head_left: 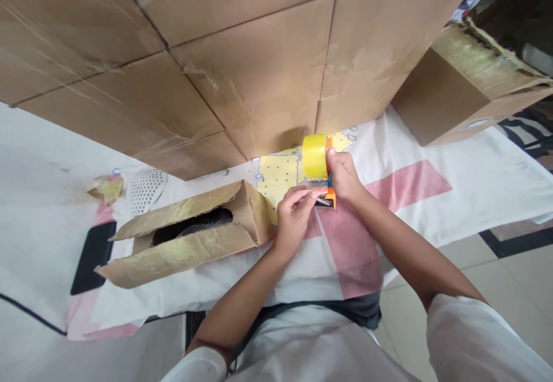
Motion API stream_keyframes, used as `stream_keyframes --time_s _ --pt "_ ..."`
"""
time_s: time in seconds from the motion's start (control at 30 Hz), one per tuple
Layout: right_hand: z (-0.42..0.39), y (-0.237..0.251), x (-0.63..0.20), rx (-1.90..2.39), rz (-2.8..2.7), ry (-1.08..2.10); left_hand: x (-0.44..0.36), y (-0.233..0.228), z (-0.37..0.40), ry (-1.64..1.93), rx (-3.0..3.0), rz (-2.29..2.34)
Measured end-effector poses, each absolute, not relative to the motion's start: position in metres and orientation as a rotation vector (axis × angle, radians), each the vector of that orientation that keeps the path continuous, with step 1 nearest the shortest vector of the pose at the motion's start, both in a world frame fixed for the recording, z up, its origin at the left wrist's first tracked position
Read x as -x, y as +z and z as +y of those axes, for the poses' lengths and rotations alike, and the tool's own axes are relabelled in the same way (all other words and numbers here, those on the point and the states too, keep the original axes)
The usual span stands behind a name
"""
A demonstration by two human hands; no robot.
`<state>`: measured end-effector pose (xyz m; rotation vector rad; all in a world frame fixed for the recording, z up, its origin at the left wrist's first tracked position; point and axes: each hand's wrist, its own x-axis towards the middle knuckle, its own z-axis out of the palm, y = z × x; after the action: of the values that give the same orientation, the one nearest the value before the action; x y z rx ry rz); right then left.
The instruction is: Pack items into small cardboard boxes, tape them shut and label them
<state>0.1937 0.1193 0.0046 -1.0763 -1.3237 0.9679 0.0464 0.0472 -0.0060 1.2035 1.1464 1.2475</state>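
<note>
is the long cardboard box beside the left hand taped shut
No, the long cardboard box lies with its flaps apart and a dark opening showing, just beside the left hand.

— What fills the far side?
— A wall of stacked brown cardboard cartons (259, 53), taped with clear film, from nine to one o'clock.

— And underneath?
— A white cloth with pink blocks and a yellow dotted patch (432, 197) spreads across the middle. At five o'clock, pale glossy floor tiles (510, 278) with a dark border strip.

— Light?
— Soft and warm, with a glow on the cartons at twelve o'clock.
</note>
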Motion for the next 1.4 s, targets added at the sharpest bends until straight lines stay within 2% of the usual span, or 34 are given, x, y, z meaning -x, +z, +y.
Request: stream_keyframes --time_s 0.17,0.4,0.67,1.17,1.4 --pt "0.118 0.008 -0.191 1.086 -1.354 0.834 -0.045 0.0 0.043 1.266 -1.31 1.203" --pt "0.116 0.014 -0.193 1.097 -1.399 0.685 -0.046 0.001 0.046 1.165 -1.08 1.082" --pt "0.133 0.019 -0.219 1.135 -1.034 0.629 -0.056 0.0 0.035 0.945 -1.058 0.967" --pt "0.146 0.021 -0.231 1.05 -0.819 0.838 -0.048 -0.001 0.034 0.824 -1.106 0.902" --pt "0.13 0.029 -0.217 1.138 -0.78 0.986 -0.044 -0.006 0.036 0.744 -1.114 0.98"
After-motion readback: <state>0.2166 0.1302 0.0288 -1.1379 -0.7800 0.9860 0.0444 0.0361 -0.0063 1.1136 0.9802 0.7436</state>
